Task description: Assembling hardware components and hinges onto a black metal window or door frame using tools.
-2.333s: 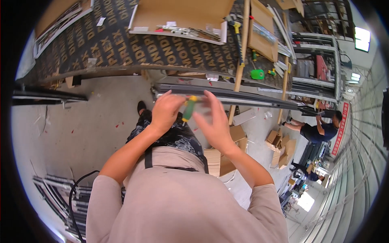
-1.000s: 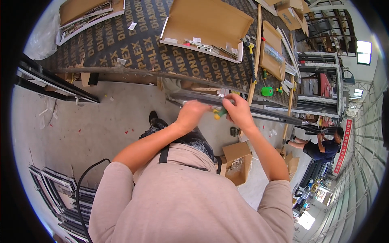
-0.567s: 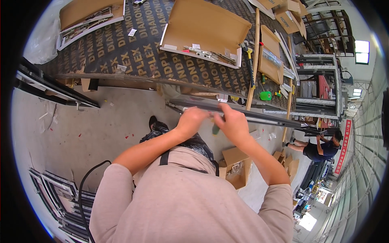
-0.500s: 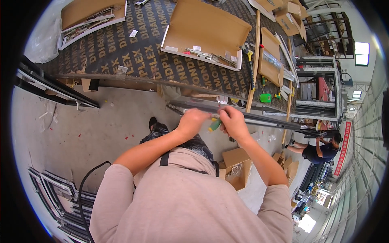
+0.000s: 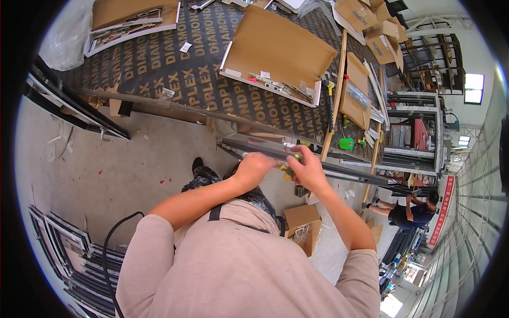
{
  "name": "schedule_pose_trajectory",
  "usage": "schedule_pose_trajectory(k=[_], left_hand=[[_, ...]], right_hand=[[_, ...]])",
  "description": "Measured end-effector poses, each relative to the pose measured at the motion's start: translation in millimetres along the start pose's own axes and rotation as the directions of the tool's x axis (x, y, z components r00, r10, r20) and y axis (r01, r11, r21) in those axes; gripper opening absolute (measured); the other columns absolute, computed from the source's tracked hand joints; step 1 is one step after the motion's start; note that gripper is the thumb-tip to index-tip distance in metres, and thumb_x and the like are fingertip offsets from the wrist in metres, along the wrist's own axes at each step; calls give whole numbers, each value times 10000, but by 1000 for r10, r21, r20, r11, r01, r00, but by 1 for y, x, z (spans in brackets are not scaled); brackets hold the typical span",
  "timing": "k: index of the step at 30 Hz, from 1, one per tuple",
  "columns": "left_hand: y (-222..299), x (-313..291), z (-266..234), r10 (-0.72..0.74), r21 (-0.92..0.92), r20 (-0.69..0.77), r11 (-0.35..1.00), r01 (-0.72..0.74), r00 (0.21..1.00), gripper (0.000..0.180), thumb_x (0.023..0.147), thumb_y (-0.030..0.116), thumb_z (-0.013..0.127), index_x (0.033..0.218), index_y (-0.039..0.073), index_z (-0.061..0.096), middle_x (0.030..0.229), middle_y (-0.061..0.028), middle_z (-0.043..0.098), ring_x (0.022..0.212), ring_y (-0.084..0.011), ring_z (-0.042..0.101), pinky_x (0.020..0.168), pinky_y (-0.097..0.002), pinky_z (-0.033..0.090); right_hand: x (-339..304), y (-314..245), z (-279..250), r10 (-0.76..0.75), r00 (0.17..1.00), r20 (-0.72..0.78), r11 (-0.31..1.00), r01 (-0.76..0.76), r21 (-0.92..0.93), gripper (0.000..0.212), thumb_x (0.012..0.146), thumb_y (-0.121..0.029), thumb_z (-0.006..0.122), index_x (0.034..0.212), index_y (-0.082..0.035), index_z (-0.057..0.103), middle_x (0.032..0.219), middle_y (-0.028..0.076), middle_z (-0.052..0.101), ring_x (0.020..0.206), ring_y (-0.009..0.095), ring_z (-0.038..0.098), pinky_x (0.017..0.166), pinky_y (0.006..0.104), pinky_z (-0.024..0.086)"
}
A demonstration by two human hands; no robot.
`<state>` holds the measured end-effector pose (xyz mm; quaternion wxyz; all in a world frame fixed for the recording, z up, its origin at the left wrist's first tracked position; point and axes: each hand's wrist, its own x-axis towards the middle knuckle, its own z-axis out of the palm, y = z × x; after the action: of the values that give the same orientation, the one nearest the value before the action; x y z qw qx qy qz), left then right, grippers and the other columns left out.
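Note:
My right hand (image 5: 309, 170) is closed around a screwdriver (image 5: 288, 171) with a green and yellow handle, which shows between the thumb and fingers. Close by on its left, my left hand (image 5: 255, 170) has its fingers curled together at the edge of a dark metal frame (image 5: 344, 172). Whatever those fingers pinch is hidden. The frame's long bars run along the near side of the workbench, just beyond both hands.
The workbench (image 5: 143, 87) carries an open cardboard box (image 5: 281, 40) of metal hardware, wooden strips (image 5: 335, 106) and a green roll (image 5: 346, 143). A carton (image 5: 303, 217) sits on the floor. More frames (image 5: 63, 249) lie lower left. Another person (image 5: 416, 210) works at far right.
The screwdriver handle has turned in my right hand and shows less below the fingers. Both hands appear slightly lower in view, and the whole scene has shifted a little with my head.

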<state>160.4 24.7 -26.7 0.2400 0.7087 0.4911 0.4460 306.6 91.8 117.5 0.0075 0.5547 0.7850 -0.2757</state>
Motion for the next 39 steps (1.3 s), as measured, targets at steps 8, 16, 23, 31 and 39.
schedule_pose_trajectory(k=[8, 16, 23, 31, 39], left_hand=[[-1, -2, -1, -21, 47, 73, 999, 18, 997, 212, 762, 44, 590, 956, 67, 673, 898, -76, 684, 915, -277, 637, 831, -399, 483], [-1, -3, 0, 36, 53, 68, 998, -40, 997, 205, 775, 61, 595, 971, 50, 650, 884, -88, 669, 898, -278, 639, 901, -405, 481], [-7, -1, 3, 22, -16, 24, 1000, -21, 999, 148, 813, 109, 616, 948, 55, 647, 855, -96, 664, 864, -282, 637, 824, -404, 482], [-2, 7, -4, 60, -21, 83, 998, -59, 995, 107, 825, 121, 623, 910, 58, 636, 835, -98, 659, 843, -287, 634, 785, -416, 475], [-5, 9, -10, 53, -37, 175, 998, -47, 983, 100, 809, 88, 596, 896, 72, 643, 815, -108, 647, 843, -312, 623, 761, -438, 468]], right_hand=[[-24, -43, -34, -440, 898, 9, 720, 359, -594, 783, 630, -313, 843, 1288, -35, 522, 1197, 43, 555, 1078, 228, 524, 868, 333, 467], [-6, -15, 0, -563, 792, 235, 526, 563, -638, 381, 806, -319, 703, 1072, -55, 633, 657, 14, 613, 588, 221, 623, 464, 332, 480], [9, -8, 5, 355, 818, 454, 505, -576, 643, 300, 953, -222, 503, 1083, 1, 656, 723, 48, 619, 453, 72, 493, 357, 216, 339], [-18, -20, 22, 452, 867, 211, 538, -453, 711, 223, 966, -217, 511, 1062, -40, 609, 735, 29, 596, 430, 113, 505, 356, 247, 386], [-21, -29, 0, -519, 834, 185, 613, 514, -599, 166, 756, -178, 631, 895, -89, 618, 1004, 82, 659, 1008, 233, 609, 757, 372, 509]])
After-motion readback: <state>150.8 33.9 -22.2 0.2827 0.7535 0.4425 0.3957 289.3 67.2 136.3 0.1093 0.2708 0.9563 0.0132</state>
